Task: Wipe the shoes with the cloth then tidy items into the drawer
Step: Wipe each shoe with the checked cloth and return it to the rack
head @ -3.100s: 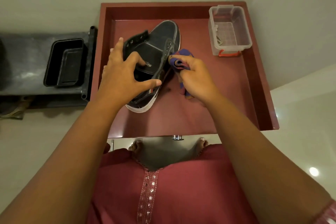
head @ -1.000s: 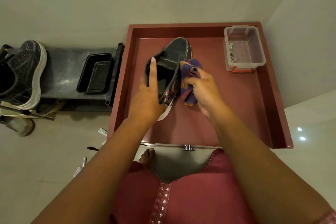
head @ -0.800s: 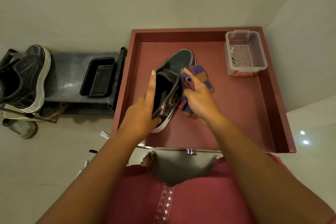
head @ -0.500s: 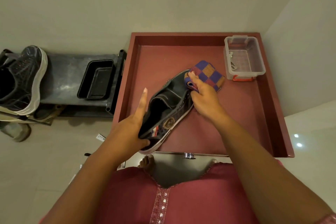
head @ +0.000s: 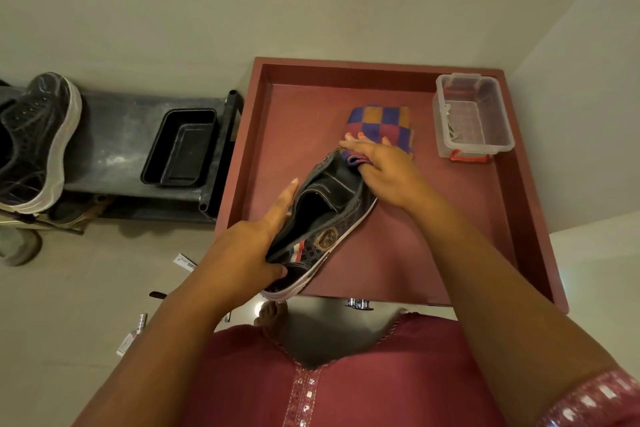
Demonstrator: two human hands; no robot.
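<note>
Shoe point(head: 322, 218) up in the air over the near-left part of the drawer point(head: 519, 218), tilted on its side, opening facing up toward the camera. Left hand point(head: 242, 253) grasps it at the heel end, thumb curled over the heel collar, index finger stretched along the outer side wall. Right hand point(head: 384, 166) sits at the far end of the shoe, fingers mostly flat, pressing the checkered cloth point(head: 381, 125) against the toe area; can't tell if the thumb pinches the cloth underneath, it's hidden.

Key relation: shoe's long axis runs diagonal, heel near the left hand and close to the person's body, toe pointing away and to the right, straight at the right hand. So the cloth hand is already on the toe end, and the shoe lies between the two hands, left one holding, right one wiping. Cloth bunches beyond the right fingertips, mostly past the toe, only its near edge on the shoe.

Judgement: wiping step still on, prob. toe or upper being done. Next stroke likely runs along that diagonal, from toe back toward the heel, w/ the left hand bracing against it.

Other bits: clear plastic box point(head: 474, 114) far right of the right hand, in the drawer's back corner. A second shoe point(head: 38, 139) well left of the left hand, on a dark rack point(head: 114, 135) beside a black tray point(head: 180, 146). That one looks not yet wiped, though I can't be sure.
</note>
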